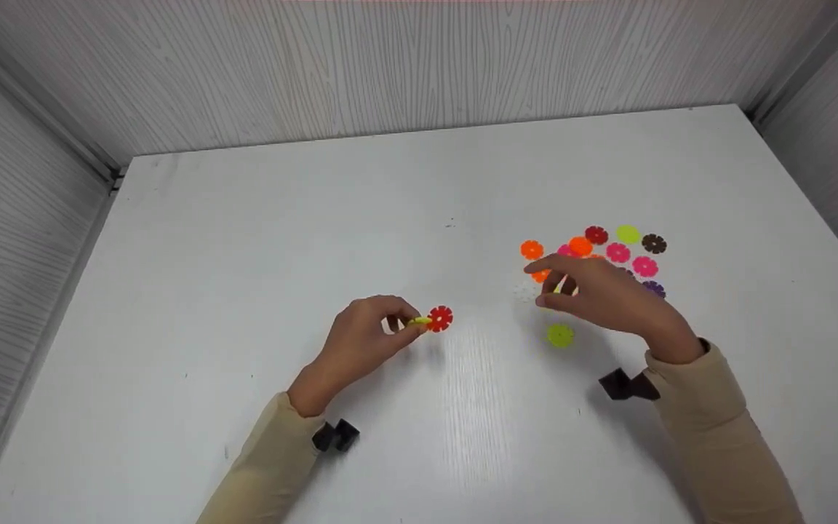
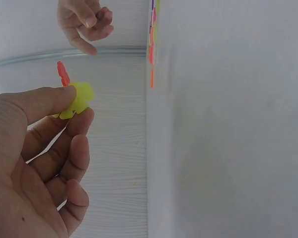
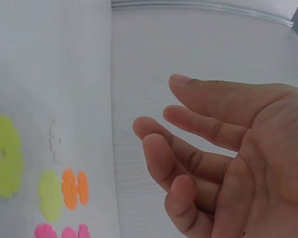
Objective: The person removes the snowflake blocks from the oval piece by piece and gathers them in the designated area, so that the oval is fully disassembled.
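My left hand (image 1: 366, 336) pinches a yellow notched plastic disc (image 2: 83, 97) between thumb and fingers, raised over the table. A red notched disc (image 1: 440, 319) is joined to the yellow one's edge and sticks out to the right of the fingertips. Over the near left side of a group of loose discs, my right hand (image 1: 604, 297) hovers with its fingers loosely bent and nothing in them. Below it lies a yellow-green disc (image 1: 560, 335), and a clear disc (image 1: 524, 292) is beside its fingertips. Part of the group is hidden under this hand.
Several loose discs lie at the right of the white table (image 1: 281, 218), among them an orange disc (image 1: 532, 249), a pink disc (image 1: 645, 266), a brown disc (image 1: 654, 243) and a purple disc (image 1: 654, 289). Pale wood-grain panels (image 1: 419, 65) stand behind and at both sides.
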`<state>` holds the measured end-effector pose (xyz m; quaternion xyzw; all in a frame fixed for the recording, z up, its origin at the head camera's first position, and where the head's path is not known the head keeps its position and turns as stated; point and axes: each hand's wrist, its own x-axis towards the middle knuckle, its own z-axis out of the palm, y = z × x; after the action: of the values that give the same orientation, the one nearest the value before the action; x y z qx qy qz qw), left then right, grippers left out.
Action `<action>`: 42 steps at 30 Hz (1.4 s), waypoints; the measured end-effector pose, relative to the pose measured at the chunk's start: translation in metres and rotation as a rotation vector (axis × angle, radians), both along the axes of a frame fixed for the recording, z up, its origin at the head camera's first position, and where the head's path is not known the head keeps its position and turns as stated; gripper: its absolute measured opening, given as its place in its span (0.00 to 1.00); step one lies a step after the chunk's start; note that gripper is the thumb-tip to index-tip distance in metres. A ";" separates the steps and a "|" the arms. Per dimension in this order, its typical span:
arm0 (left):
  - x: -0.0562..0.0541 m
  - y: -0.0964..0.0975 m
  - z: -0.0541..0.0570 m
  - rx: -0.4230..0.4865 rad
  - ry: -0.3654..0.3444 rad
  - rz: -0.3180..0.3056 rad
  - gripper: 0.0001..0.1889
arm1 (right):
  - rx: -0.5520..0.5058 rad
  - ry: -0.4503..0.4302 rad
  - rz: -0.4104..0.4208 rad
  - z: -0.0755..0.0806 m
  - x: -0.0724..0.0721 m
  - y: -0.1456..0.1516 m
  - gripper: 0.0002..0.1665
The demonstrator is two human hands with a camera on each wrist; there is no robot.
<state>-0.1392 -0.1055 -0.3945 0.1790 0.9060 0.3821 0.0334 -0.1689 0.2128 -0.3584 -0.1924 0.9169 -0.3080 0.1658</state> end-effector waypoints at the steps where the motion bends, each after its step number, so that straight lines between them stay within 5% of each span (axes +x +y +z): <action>1: 0.001 0.001 0.000 0.007 0.012 -0.001 0.03 | -0.005 0.013 0.010 -0.001 0.002 -0.004 0.27; 9: 0.009 0.009 0.006 0.030 0.109 -0.024 0.03 | -0.025 0.095 0.070 -0.007 0.017 -0.033 0.33; 20: 0.016 0.018 0.009 0.025 0.214 -0.066 0.04 | -0.168 0.064 0.231 -0.010 0.030 -0.060 0.34; 42: 0.018 0.021 0.009 0.004 0.345 -0.125 0.02 | -0.228 0.195 0.255 -0.014 0.034 -0.069 0.22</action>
<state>-0.1213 -0.0849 -0.3858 0.2976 0.8847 0.3449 -0.0991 -0.1351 0.1441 -0.3720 -0.3532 0.8560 -0.3663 0.0909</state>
